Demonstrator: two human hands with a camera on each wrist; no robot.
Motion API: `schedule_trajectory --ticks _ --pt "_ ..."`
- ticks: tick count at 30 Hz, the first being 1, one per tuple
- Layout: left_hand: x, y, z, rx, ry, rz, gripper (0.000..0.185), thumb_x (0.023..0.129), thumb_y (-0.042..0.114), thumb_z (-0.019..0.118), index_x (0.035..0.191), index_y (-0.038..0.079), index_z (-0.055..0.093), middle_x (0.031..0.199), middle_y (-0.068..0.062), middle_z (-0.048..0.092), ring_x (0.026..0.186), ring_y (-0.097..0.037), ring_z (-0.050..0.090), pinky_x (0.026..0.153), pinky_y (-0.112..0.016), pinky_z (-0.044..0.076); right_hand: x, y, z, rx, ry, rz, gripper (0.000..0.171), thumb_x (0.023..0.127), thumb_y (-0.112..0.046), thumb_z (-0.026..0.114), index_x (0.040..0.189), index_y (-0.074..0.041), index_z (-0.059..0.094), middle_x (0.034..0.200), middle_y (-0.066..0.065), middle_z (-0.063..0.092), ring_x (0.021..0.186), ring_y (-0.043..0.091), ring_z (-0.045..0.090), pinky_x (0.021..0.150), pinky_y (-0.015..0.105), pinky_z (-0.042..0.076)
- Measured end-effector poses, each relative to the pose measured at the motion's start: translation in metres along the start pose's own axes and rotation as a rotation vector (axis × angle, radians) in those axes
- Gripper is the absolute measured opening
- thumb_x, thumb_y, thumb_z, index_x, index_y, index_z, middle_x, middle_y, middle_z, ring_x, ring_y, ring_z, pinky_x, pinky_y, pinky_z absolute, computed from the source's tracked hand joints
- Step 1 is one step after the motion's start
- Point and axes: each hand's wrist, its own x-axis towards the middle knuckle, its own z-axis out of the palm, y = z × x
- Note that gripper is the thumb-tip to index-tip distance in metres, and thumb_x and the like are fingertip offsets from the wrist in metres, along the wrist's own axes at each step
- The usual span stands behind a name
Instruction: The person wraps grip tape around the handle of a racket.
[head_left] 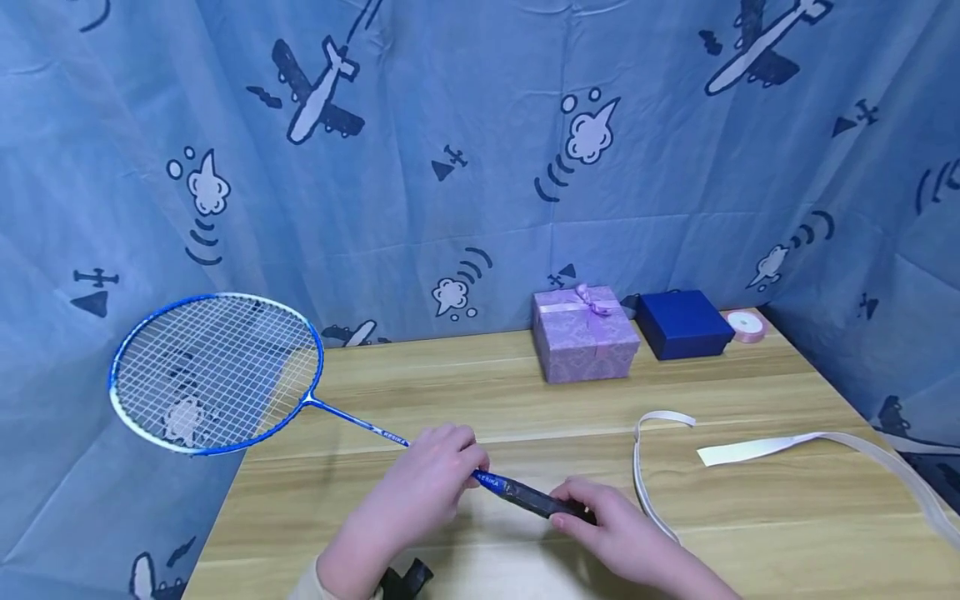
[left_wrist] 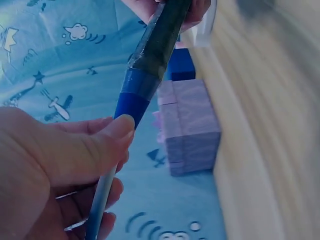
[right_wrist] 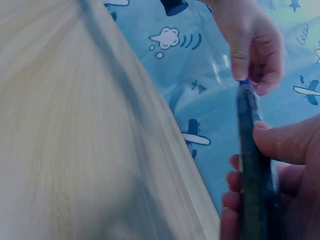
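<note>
A blue badminton racket [head_left: 217,375] lies across the wooden table [head_left: 465,392], its strung head past the left edge. My left hand [head_left: 431,475] grips the blue shaft [left_wrist: 131,102] just above the handle. My right hand [head_left: 600,521] grips the black-wrapped handle [head_left: 536,498] near its butt end. In the left wrist view my thumb [left_wrist: 107,137] lies on the shaft, with the dark grip [left_wrist: 157,40] running up to the other hand. In the right wrist view my thumb [right_wrist: 285,142] presses the dark grip [right_wrist: 252,170].
A long white ribbon strip [head_left: 780,454] curls over the table's right side. At the back stand a lilac gift box with a bow [head_left: 585,333], a dark blue box [head_left: 684,323] and a pink ribbon roll [head_left: 744,325]. A black item [head_left: 405,579] lies at the front edge.
</note>
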Motion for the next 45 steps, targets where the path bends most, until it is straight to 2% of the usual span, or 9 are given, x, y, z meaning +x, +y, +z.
schedule_trajectory --ticks 4,7,12,15,17,22,26,33,45 --pt "0.002 -0.001 -0.016 0.017 0.157 0.036 0.019 0.091 0.027 0.080 0.108 0.023 0.071 0.106 0.006 0.064 0.103 -0.017 0.058 0.092 -0.038 0.050 0.003 -0.006 0.000 0.055 0.056 0.005 0.006 0.098 -0.022 0.071 0.103 -0.024 0.070 0.084 -0.013 0.059 0.072 0.001 0.052 0.059 0.023 0.046" --pt "0.002 -0.003 -0.025 -0.024 0.430 0.052 0.027 0.090 0.024 0.079 0.114 0.018 0.069 0.119 -0.003 0.065 0.112 -0.024 0.060 0.095 -0.046 0.049 0.007 -0.013 0.000 0.097 0.123 -0.008 0.009 0.097 -0.020 0.072 0.105 -0.023 0.069 0.084 -0.010 0.060 0.071 0.002 0.051 0.058 0.023 0.046" --pt "0.006 -0.005 -0.029 -0.150 0.996 0.064 0.034 0.085 0.005 0.066 0.118 -0.002 0.064 0.118 -0.020 0.062 0.103 -0.033 0.059 0.085 -0.039 0.049 0.013 -0.028 0.002 0.207 0.226 0.009 0.012 0.098 -0.011 0.070 0.109 -0.014 0.070 0.083 -0.005 0.059 0.068 0.003 0.051 0.055 0.024 0.046" --pt "0.010 0.000 -0.027 -0.277 1.135 0.020 0.038 0.083 -0.002 0.064 0.120 -0.009 0.059 0.112 -0.022 0.061 0.098 -0.032 0.059 0.080 -0.035 0.052 0.017 -0.036 0.001 0.275 0.278 0.039 0.014 0.099 -0.009 0.067 0.113 -0.008 0.069 0.083 -0.002 0.056 0.068 0.005 0.051 0.055 0.025 0.046" --pt "0.013 0.005 -0.024 -0.444 1.074 -0.057 0.043 0.084 -0.004 0.066 0.126 -0.005 0.055 0.113 -0.016 0.062 0.098 -0.025 0.061 0.081 -0.032 0.056 0.021 -0.041 0.000 0.297 0.315 0.058 0.015 0.100 -0.009 0.065 0.115 -0.006 0.068 0.083 -0.001 0.056 0.069 0.007 0.053 0.058 0.024 0.048" --pt "0.022 0.021 -0.015 -0.922 0.680 -0.308 0.060 0.093 0.002 0.070 0.146 0.012 0.044 0.122 -0.004 0.063 0.102 -0.015 0.065 0.085 -0.029 0.061 0.032 -0.047 0.004 0.330 0.413 0.062 0.014 0.100 -0.005 0.065 0.112 -0.001 0.068 0.083 -0.003 0.058 0.071 0.008 0.056 0.062 0.023 0.051" --pt "0.030 0.025 -0.009 -1.188 0.510 -0.352 0.061 0.095 0.003 0.069 0.148 0.014 0.041 0.118 -0.011 0.067 0.100 -0.025 0.069 0.084 -0.033 0.063 0.037 -0.051 0.013 0.346 0.470 0.018 0.014 0.097 0.002 0.067 0.110 0.002 0.069 0.083 -0.005 0.060 0.069 0.005 0.055 0.058 0.022 0.050" --pt "0.039 0.024 0.001 -1.395 0.462 -0.340 0.062 0.094 -0.003 0.069 0.146 0.015 0.039 0.114 -0.018 0.065 0.093 -0.024 0.068 0.076 -0.037 0.065 0.043 -0.059 0.026 0.372 0.540 0.052 0.012 0.096 0.001 0.068 0.108 0.000 0.070 0.081 -0.005 0.059 0.068 0.005 0.053 0.058 0.021 0.048" --pt "0.045 0.034 0.006 -1.373 0.470 -0.351 0.068 0.094 -0.003 0.068 0.150 0.019 0.034 0.114 -0.016 0.067 0.093 -0.022 0.068 0.075 -0.032 0.064 0.040 -0.061 0.041 0.306 0.583 -0.020 0.024 0.095 0.002 0.069 0.117 -0.008 0.069 0.104 0.009 0.067 0.079 0.008 0.061 0.064 0.023 0.052"
